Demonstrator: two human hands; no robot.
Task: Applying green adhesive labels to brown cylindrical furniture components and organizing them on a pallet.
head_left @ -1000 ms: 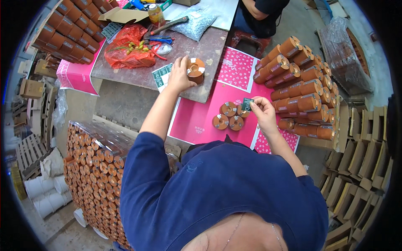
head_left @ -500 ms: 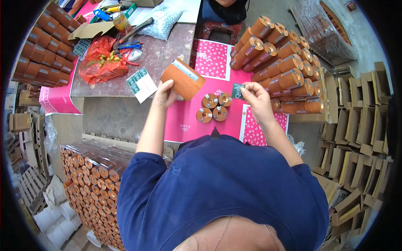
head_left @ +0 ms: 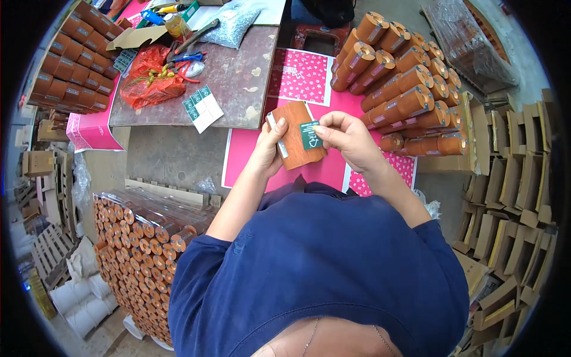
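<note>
My left hand (head_left: 267, 149) grips an orange-brown wood-grain cylinder (head_left: 295, 149) by its left side, thumb on top next to a silvery label strip. The cylinder is held tilted just above the pink sheet near my body. Between the thumb and fingers of my right hand (head_left: 355, 141) is a small dark green sticker (head_left: 310, 134) with pale print. It lies over the right part of the cylinder; whether it is stuck down I cannot tell. On the brown table, a white backing sheet (head_left: 206, 113) carries several matching green stickers beside bare patches.
Similar cylinders are stacked at right (head_left: 410, 98), at far left (head_left: 74, 65) and in a wrapped pile (head_left: 137, 250) at lower left. A red plastic bag (head_left: 148, 77), pliers (head_left: 189, 58) and a bag of grey bits (head_left: 232, 27) lie on the table. Folded cartons (head_left: 517, 160) line the right.
Both hands have come together: the cylinder has moved right and turned, and the sticker has moved left onto it. The small group of upright cylinders on the pink sheet is now hidden.
</note>
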